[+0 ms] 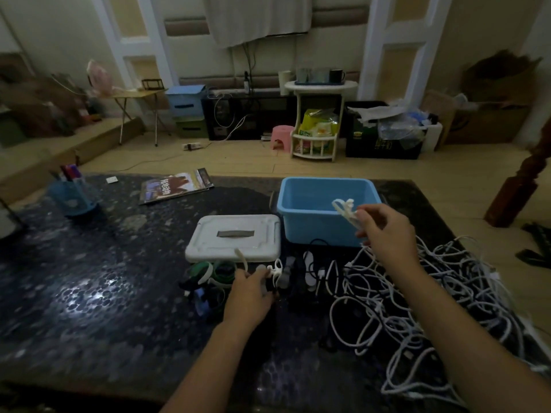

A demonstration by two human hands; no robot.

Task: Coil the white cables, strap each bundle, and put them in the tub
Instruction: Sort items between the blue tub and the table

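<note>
Left of the blue tub [310, 225] lies its white lid [235, 236] on the dark surface [89, 293]; just in front of the lid, a heap of straps [214, 274], green, white & dark. Left hand [249, 296] rests at that heap, fingers [262, 271] curled, pinching a small white strap [276, 269] w/ something dark I can't make out. Right hand [384, 231] is raised at the tub's near-right corner, fingers pinching a small coiled white bundle [346, 210] that sits over the tub's opening, long axis tilted up-left. So right hand is nearer; prob. a short drop away. Right of and in front of the tub, loose white cables [417, 308] sprawl tangled, uncoiled.
</note>
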